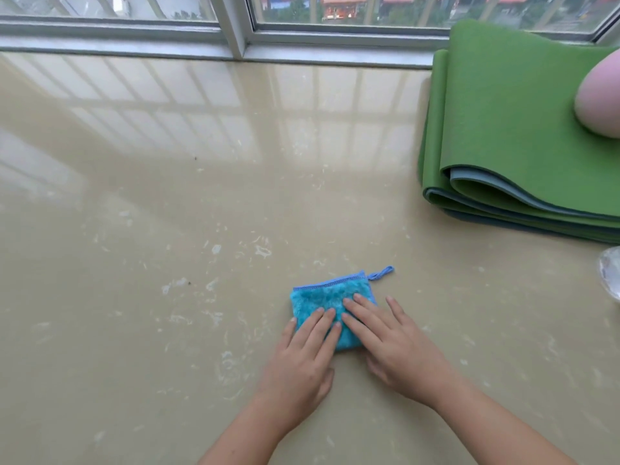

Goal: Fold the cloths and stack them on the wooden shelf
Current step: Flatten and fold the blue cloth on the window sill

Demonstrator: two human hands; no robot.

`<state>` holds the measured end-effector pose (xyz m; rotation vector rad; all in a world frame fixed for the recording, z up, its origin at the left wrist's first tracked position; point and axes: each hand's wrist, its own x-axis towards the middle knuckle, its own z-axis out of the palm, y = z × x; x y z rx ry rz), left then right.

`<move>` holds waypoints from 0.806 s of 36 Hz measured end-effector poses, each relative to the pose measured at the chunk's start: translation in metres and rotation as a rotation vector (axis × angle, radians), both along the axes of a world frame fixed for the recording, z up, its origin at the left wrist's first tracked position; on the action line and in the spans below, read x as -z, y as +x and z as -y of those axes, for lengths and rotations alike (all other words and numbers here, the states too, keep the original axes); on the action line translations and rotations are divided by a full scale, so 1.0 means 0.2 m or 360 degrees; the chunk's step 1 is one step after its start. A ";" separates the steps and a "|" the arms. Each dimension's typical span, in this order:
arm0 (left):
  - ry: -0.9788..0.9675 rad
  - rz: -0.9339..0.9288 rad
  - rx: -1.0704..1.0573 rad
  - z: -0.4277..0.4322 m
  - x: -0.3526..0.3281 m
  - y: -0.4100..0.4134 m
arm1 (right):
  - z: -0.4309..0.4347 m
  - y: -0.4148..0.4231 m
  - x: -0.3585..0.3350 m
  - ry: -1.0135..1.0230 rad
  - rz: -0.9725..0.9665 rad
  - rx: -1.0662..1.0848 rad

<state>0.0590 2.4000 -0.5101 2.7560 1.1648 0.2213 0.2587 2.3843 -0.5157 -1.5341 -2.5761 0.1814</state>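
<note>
blue cloth (330, 298) lies on the beige counter (151, 246), low and centre, already folded down to a small fluffy rectangle, its hanging loop (380, 273) sticking out at the far right corner. left hand (302, 360) and right hand (397, 350) both lie flat on its near half, side by side, fingertips nearly touching. each grip is spread, fingers straight, pressing down, pinching nothing. step in hand looks like flattening the last fold. no wooden shelf in view, so the next move calls for lifting the cloth by an edge without the layers springing apart, then carrying it out of view to the shelf. plush fabric, likely to puff open if held loosely. folded green mat (503, 129) sits well apart at right by the window (235, 31), a pink rounded thing (600, 99) on it. clear object (611, 276) at right edge, too cropped to tell what.
</note>
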 end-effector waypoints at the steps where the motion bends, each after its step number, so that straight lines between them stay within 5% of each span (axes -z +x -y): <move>1: -0.0008 0.0013 -0.0017 0.00 0.01 0.00 | -0.01 0.00 0.01 0.0037 0.0022 0.0007; 10: 0.0163 0.0245 -0.0258 -0.03 0.05 0.07 | -0.07 -0.09 -0.01 0.0261 -0.0122 0.0131; 17: -0.0083 0.0405 -0.0578 -0.12 -0.10 0.11 | -0.15 -0.06 -0.16 -0.0121 -0.0622 0.0305; 21: -0.0326 0.0628 -0.0719 -0.18 -0.23 0.10 | -0.17 -0.06 -0.30 -0.0420 -0.1458 0.0775; 24: -0.0852 0.0890 -0.0877 -0.21 -0.34 0.09 | -0.17 -0.06 -0.36 -0.0660 -0.2056 0.1103; 29: -0.1322 0.1028 -0.1124 -0.24 -0.32 0.07 | -0.18 -0.05 -0.31 -0.0916 -0.1915 0.1302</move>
